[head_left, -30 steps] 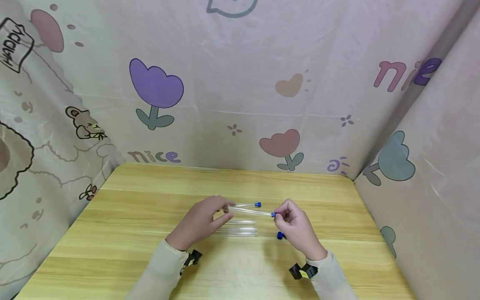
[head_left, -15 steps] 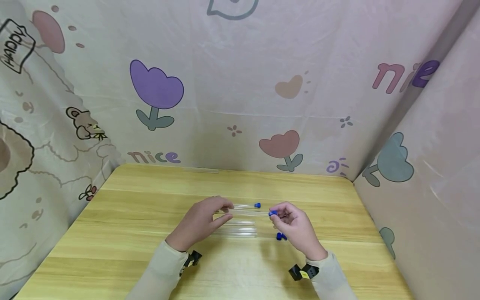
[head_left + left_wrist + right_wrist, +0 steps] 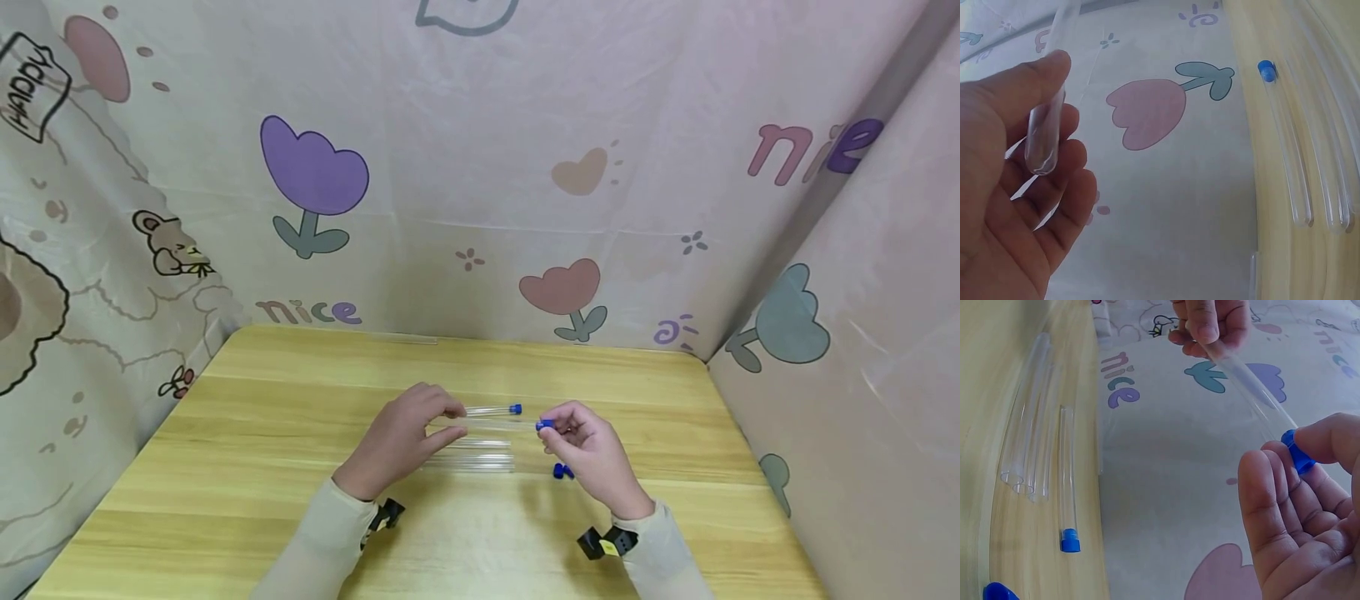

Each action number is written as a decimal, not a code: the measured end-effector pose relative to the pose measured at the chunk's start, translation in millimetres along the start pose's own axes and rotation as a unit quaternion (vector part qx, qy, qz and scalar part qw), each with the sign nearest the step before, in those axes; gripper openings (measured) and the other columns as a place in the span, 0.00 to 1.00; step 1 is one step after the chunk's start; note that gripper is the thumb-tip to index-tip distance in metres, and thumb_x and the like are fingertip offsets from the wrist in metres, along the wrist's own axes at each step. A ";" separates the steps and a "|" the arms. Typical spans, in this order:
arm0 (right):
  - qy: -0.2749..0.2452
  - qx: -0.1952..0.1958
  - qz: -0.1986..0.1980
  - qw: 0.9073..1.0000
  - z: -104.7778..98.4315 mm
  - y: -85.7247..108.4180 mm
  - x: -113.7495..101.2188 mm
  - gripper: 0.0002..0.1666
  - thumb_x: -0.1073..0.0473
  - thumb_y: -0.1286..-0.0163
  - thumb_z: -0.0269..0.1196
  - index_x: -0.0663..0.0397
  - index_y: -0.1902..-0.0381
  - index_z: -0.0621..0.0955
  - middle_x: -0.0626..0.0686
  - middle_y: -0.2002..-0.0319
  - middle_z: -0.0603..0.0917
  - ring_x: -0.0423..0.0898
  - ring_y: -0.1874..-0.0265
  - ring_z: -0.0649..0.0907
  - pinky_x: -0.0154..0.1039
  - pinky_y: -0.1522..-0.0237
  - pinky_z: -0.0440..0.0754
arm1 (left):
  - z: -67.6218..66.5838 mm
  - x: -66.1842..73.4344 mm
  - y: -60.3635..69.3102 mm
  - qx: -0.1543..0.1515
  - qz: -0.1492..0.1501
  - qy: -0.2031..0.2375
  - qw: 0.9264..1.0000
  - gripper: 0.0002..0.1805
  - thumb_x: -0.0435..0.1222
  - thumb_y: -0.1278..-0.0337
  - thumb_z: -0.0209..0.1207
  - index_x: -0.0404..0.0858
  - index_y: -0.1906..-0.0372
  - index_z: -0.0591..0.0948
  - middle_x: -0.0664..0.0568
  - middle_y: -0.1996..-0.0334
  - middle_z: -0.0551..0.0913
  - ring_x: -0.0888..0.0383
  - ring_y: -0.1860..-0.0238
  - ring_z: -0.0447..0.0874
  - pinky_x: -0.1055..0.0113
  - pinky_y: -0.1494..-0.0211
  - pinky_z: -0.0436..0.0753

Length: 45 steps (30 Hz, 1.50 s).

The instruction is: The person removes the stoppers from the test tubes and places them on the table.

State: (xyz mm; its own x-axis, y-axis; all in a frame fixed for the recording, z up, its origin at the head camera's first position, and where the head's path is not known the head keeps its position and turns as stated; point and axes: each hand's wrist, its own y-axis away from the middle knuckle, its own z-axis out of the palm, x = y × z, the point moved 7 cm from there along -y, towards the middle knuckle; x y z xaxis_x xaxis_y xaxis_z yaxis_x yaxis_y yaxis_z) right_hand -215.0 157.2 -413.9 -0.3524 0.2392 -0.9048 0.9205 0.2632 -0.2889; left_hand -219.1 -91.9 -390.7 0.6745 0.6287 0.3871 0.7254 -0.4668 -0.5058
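My left hand (image 3: pixel 401 437) pinches a clear test tube (image 3: pixel 1250 384) near its rounded end, between thumb and fingers. The tube is held above the table, its other end towards my right hand (image 3: pixel 592 458). There, my right thumb and fingers pinch a blue cap (image 3: pixel 1300 459) at the tube's mouth. How deep the cap sits I cannot tell. Behind the held tube, a second tube with a blue cap (image 3: pixel 1070 540) lies on the table. Several uncapped tubes (image 3: pixel 476 464) lie side by side nearer to me. Loose blue caps (image 3: pixel 562 472) rest beside my right hand, partly hidden by it.
The wooden table (image 3: pixel 480 550) ends at a printed curtain (image 3: pixel 450 167) at the back, with curtains at both sides too. A thin clear strip or tube (image 3: pixel 405 339) lies along the table's back edge.
My right hand has shifted slightly left with its fingers changing their grip, so more of the blue cap shows. The held tube is more level. My left hand has barely moved.
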 end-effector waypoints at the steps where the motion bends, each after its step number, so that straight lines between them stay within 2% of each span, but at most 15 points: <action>1: 0.001 0.000 0.000 1.000 0.0 0.0 -0.1 0.08 0.61 0.26 0.66 0.58 0.53 0.81 0.56 0.62 0.85 0.53 0.66 0.86 0.39 0.62 0.88 | 0.1 -0.1 -0.1 -0.001 0.000 -0.002 1.000 0.09 0.42 0.39 0.72 0.46 0.56 0.87 0.62 0.60 0.86 0.66 0.56 0.80 0.67 0.53 0.84; 9: 0.006 -0.003 -0.012 1.000 -0.1 0.8 -1.3 0.06 0.63 0.25 0.65 0.58 0.54 0.82 0.55 0.63 0.85 0.45 0.68 0.85 0.39 0.63 0.88 | 3.9 -3.2 2.0 -0.033 -0.016 0.019 0.999 0.08 0.45 0.34 0.67 0.48 0.56 0.86 0.63 0.60 0.86 0.67 0.56 0.80 0.65 0.53 0.83; 17: 0.011 0.004 -0.041 0.999 0.5 0.6 -3.3 0.05 0.66 0.26 0.65 0.57 0.54 0.82 0.53 0.64 0.85 0.47 0.68 0.86 0.38 0.63 0.87 | 5.4 -6.7 4.8 -0.047 -0.032 0.043 0.997 0.07 0.45 0.31 0.66 0.49 0.56 0.87 0.69 0.60 0.83 0.69 0.57 0.78 0.67 0.54 0.82; 21: 0.017 0.020 -0.056 0.998 -4.6 1.0 -3.4 0.05 0.67 0.26 0.64 0.56 0.55 0.82 0.54 0.64 0.85 0.44 0.67 0.85 0.37 0.63 0.87 | 4.2 -12.3 5.7 -0.043 -0.043 0.047 0.997 0.07 0.47 0.30 0.63 0.50 0.57 0.87 0.69 0.61 0.84 0.69 0.58 0.78 0.67 0.54 0.82; 25: 0.009 0.028 -0.049 0.998 -9.1 0.5 -3.7 0.05 0.67 0.26 0.64 0.57 0.54 0.82 0.55 0.65 0.83 0.42 0.68 0.84 0.36 0.66 0.85 | 2.5 -15.6 4.6 -0.029 -0.048 0.042 0.998 0.07 0.47 0.31 0.64 0.51 0.57 0.87 0.69 0.61 0.84 0.70 0.58 0.78 0.69 0.55 0.83; 30: 0.000 0.025 -0.028 0.999 -8.2 -0.7 -1.3 0.04 0.65 0.25 0.65 0.57 0.55 0.82 0.56 0.66 0.82 0.48 0.72 0.83 0.35 0.71 0.83 | 4.7 -18.7 4.2 -0.027 -0.053 0.021 0.998 0.06 0.46 0.32 0.66 0.51 0.57 0.88 0.69 0.62 0.84 0.69 0.58 0.78 0.68 0.55 0.83; 34: 0.001 0.027 -0.020 0.999 -9.0 0.1 -0.1 0.04 0.64 0.25 0.65 0.56 0.55 0.82 0.56 0.66 0.82 0.53 0.72 0.83 0.36 0.71 0.83 | 11.6 -25.4 5.3 -0.038 -0.080 -0.004 0.996 0.06 0.45 0.34 0.68 0.50 0.58 0.88 0.68 0.62 0.85 0.67 0.59 0.79 0.65 0.54 0.83; 40: 0.001 0.026 -0.032 0.999 -9.1 -0.1 -1.4 0.04 0.64 0.24 0.64 0.56 0.54 0.82 0.56 0.65 0.82 0.47 0.72 0.82 0.36 0.71 0.82 | 29.5 -38.7 8.0 -0.068 -0.115 -0.017 0.991 0.07 0.45 0.35 0.69 0.48 0.58 0.89 0.64 0.61 0.86 0.64 0.58 0.80 0.62 0.52 0.84; 45: 0.007 0.025 -0.030 0.999 -8.9 -0.4 -0.2 0.04 0.64 0.25 0.64 0.55 0.55 0.82 0.55 0.65 0.82 0.42 0.72 0.80 0.35 0.71 0.82 | 39.7 -49.7 10.1 -0.079 -0.147 -0.027 0.986 0.07 0.43 0.36 0.70 0.46 0.59 0.89 0.61 0.62 0.87 0.60 0.57 0.82 0.61 0.51 0.84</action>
State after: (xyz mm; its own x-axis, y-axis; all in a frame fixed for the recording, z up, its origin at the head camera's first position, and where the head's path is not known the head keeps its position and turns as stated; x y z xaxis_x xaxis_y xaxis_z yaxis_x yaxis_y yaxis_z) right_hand -216.7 165.3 -410.8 -0.4096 0.2369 -0.8810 0.9046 0.2308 -0.3585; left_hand -250.7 -103.2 -445.7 0.4275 0.7815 0.4544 0.9033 -0.3490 -0.2496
